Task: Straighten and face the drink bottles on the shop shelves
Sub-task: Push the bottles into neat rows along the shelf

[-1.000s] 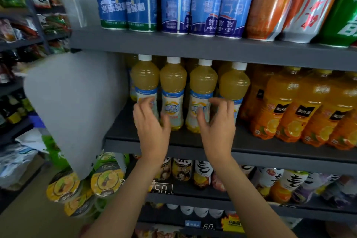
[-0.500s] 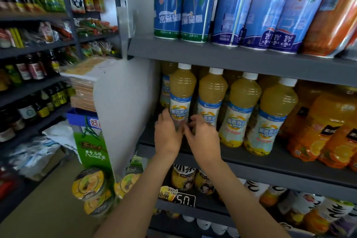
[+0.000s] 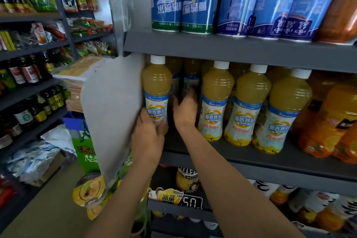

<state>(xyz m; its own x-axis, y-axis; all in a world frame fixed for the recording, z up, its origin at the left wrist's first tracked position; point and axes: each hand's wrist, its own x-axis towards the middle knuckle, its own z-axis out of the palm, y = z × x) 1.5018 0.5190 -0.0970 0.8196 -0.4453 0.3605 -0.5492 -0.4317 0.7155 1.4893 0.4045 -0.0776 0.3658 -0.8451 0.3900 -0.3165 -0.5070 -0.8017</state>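
Hands had parted since half a second earlier. I saw the left hand (image 3: 147,137) gripping the end juice bottle (image 3: 156,92) at nine o'clock on the middle shelf (image 3: 251,162), against the white side panel (image 3: 112,106). The right hand (image 3: 185,111) reached into the gap beside it, fingers blurred; its grip I could not tell.

Four white-capped yellow juice bottles (image 3: 216,100) stand upright, labels forward, on the grey shelf (image 3: 251,162).

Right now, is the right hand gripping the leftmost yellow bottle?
No, the left hand holds that leftmost bottle; the right hand reaches into the gap beside it.
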